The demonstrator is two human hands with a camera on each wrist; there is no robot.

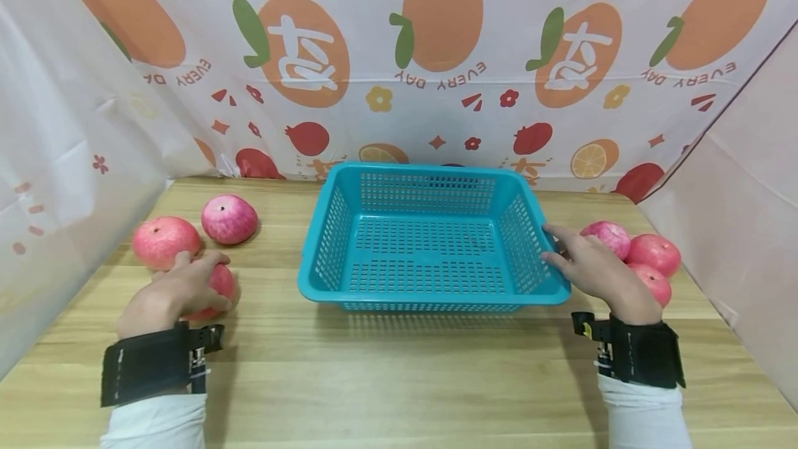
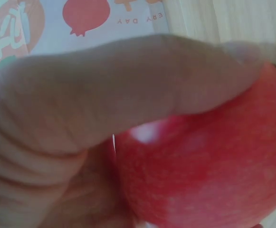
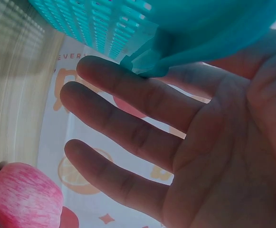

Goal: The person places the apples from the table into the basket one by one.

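Looks like we're at the grasp step: left hand point(image 1: 173, 289) is gripping one apple point(image 1: 223, 281) left of the basket point(image 1: 430, 297), fingers curling round it; next move is probably calling for a secure hold before lifting. Right hand point(image 1: 597, 270) is touching the basket's right rim, fingers mostly straight. Counting one basket, six apples: the gripped one, two loose apples point(image 1: 229, 219) sitting left of the basket, three more apples point(image 1: 654, 253) right, loose ones resting on the worktop point(image 1: 386, 380).
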